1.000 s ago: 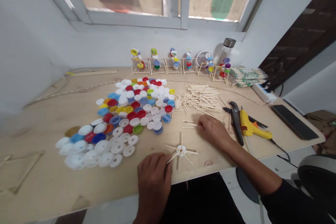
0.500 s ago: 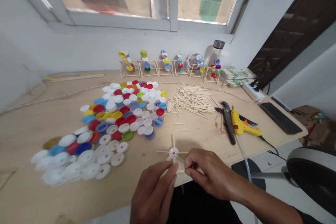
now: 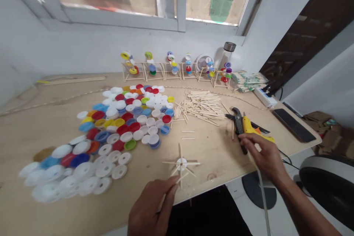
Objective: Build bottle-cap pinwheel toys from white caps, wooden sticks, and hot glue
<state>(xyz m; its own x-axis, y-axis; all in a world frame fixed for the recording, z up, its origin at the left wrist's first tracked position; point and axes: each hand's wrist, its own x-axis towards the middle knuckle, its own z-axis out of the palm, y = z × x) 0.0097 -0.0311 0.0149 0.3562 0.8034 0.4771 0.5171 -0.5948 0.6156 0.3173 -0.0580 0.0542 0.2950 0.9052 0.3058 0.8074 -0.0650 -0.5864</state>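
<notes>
A white bottle cap with thin wooden sticks [image 3: 181,163] radiating from it like spokes lies near the front edge of the wooden table [image 3: 41,125]. My left hand [image 3: 151,210] is just in front of it, fingers pinched on a thin wooden stick. My right hand [image 3: 261,153] is off to the right, fingers curled around the handle of the yellow glue gun [image 3: 253,129], which lies beside black pliers [image 3: 238,127].
A spread of coloured and white bottle caps [image 3: 124,121] covers the table's left and middle. A pile of wooden sticks [image 3: 203,107] lies behind. Several small stick-and-cap models [image 3: 177,67] line the back wall. A phone [image 3: 293,124] and power strip [image 3: 264,97] sit at the right.
My right hand left the spoked cap, where it met my left hand half a second ago, and moved right onto the glue gun. My left hand drew back slightly, still holding a stick.
</notes>
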